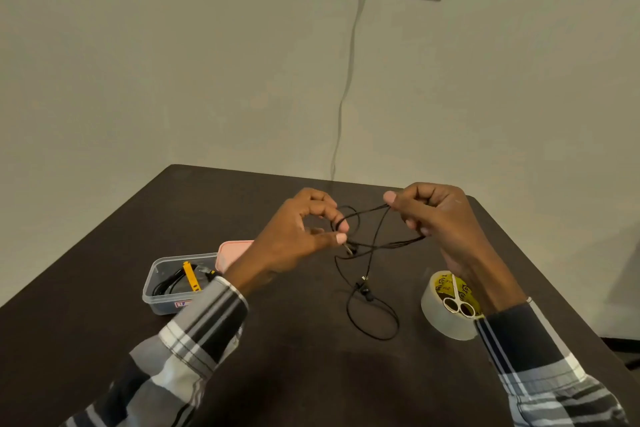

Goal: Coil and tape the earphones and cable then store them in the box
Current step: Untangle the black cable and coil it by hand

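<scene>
Up above the dark matte tabletop (277, 374), both hands' fingers pinch thin black earphones (372, 246): left hand (298, 236), right hand (433, 215); the plug end is hard to make out.

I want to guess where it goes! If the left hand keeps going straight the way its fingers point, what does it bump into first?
Probably the right hand. The left hand points its fingertips rightward across the table, and only the black earphone wire strung between both hands lies in that gap. Depth is hard to judge from one view.
</scene>
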The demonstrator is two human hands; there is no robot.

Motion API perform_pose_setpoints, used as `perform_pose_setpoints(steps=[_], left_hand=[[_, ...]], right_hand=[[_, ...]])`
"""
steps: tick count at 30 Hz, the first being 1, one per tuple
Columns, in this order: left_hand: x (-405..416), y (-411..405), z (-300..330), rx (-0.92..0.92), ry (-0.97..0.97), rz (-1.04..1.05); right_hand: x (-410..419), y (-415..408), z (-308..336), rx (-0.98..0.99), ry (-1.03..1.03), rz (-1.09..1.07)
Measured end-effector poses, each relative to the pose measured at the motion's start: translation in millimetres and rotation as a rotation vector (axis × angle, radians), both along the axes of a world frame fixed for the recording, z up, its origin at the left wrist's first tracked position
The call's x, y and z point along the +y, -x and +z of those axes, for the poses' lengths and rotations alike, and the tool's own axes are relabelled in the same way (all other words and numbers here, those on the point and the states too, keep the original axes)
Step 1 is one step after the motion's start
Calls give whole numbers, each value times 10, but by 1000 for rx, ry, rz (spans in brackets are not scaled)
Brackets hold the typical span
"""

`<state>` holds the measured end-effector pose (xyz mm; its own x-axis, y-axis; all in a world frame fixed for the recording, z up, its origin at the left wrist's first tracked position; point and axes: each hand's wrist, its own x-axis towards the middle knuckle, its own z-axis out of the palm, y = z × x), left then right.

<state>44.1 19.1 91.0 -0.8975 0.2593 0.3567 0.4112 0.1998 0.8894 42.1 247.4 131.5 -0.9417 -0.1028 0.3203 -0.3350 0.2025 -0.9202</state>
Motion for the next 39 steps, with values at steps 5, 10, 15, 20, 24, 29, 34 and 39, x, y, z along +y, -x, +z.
perform_pose_setpoints(steps=[5,10,15,20,24,29,34,39], left_hand=[[-139,-53,89,-158,-125,-170],[-110,-67,39,-224,-210,-118],[-60,-68,51,-240,-177,-108],[-6,-81,54,-249,-217,-118],[-1,-60,-8,-252,-251,6],[-47,64,-273,-152,-18,166],[-105,146,-464,-111,211,185],[-29,85,-466,10,452,261]], right_hand=[[-26,-19,-42,-20,-54,38],[-110,-40,-4,-89,-5,114],[-221,-94,39,-105,-84,175],[-265,-81,10,-86,-175,245],[-209,-88,46,-113,-96,244],[-125,-54,105,-96,8,158],[-75,-11,109,-92,170,90],[-123,-35,78,-100,133,107]])
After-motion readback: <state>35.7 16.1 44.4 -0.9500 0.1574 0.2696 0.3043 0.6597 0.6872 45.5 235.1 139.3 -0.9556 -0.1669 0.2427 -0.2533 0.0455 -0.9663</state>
